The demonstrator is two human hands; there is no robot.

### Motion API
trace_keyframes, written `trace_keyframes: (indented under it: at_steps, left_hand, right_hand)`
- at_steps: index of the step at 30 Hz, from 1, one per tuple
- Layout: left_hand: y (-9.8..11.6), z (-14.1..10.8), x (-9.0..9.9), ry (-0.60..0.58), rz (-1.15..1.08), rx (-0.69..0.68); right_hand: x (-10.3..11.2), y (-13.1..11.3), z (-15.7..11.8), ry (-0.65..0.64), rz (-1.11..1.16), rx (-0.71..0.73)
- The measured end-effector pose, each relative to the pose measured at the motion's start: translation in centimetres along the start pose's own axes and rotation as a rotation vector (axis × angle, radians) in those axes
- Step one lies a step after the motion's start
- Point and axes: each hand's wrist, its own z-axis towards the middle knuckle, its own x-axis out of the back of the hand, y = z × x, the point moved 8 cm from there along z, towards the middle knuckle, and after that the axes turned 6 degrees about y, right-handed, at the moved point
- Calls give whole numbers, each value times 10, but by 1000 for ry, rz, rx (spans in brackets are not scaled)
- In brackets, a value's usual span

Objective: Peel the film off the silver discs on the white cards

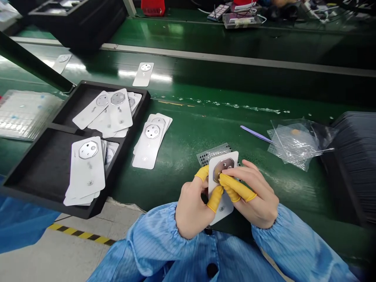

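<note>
My left hand [195, 207], with yellow finger cots on thumb and finger, grips a pale phone back cover [225, 209] by its left edge and holds it tilted up. My right hand [254, 192] is at the cover's dark octagonal camera area [223, 168]. Its yellow-cotted thumb and finger are pinched together there, and whatever they may hold is hidden. Behind the cover, a clear sheet with rows of black dots [216, 152] lies on the green bench. Purple tweezers [255, 134] rest beyond my right hand, their end by clear plastic bags [296, 145].
A black two-part tray [35, 164] at left bears several back covers [88, 168]. More covers [149, 145] lie stacked beside it, and single ones [143, 74] lie farther back. Dark stacked trays [352, 164] stand at right. A blue sleeve [23, 223] shows at lower left.
</note>
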Motion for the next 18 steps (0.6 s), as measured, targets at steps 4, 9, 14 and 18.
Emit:
trace_keyframes:
  at_steps: [4, 9, 14, 18]
  left_hand:
    - [2, 2, -2, -20, -46, -3]
    - [4, 4, -8, -106, -230, 58]
    - [3, 2, -11, -131, -208, 60]
    - [3, 0, -10, -116, -110, 39]
  right_hand:
    - [-2, 0, -2, -51, -23, 29]
    - [-12, -6, -13, -206, -71, 128]
    - [-12, -10, -17, -199, -115, 156]
    - [-9, -9, -16, -170, -93, 134]
